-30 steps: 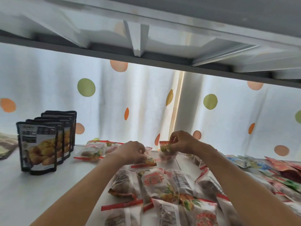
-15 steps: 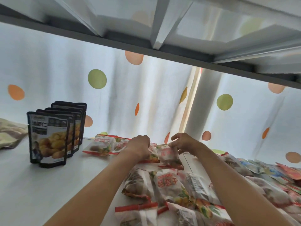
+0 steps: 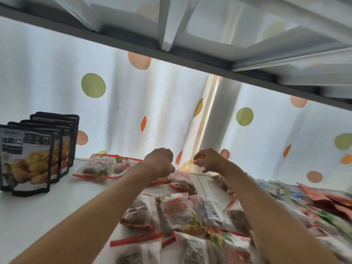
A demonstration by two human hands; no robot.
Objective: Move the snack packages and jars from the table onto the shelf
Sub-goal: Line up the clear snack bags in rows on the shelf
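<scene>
A white shelf [image 3: 34,216] fills the lower view, with the underside of the shelf above [image 3: 190,25] slanting across the top and a dotted white curtain [image 3: 133,103] behind. Red-trimmed snack packages [image 3: 175,212] lie flat in a loose spread across the middle and near edge of the shelf; two more [image 3: 99,167] lie further back on the left, and a heap of multicoloured packets [image 3: 314,202] runs off to the right. At far left a row of black stand-up pouches [image 3: 28,159] stands upright, one behind another. Both forearms reach in from the near edge. The left hand [image 3: 160,161] is curled into a fist just above the rear packages; whether it grips one, I cannot tell. The right hand [image 3: 208,159], just beside it, hangs with loosely bent fingers, holding nothing.
</scene>
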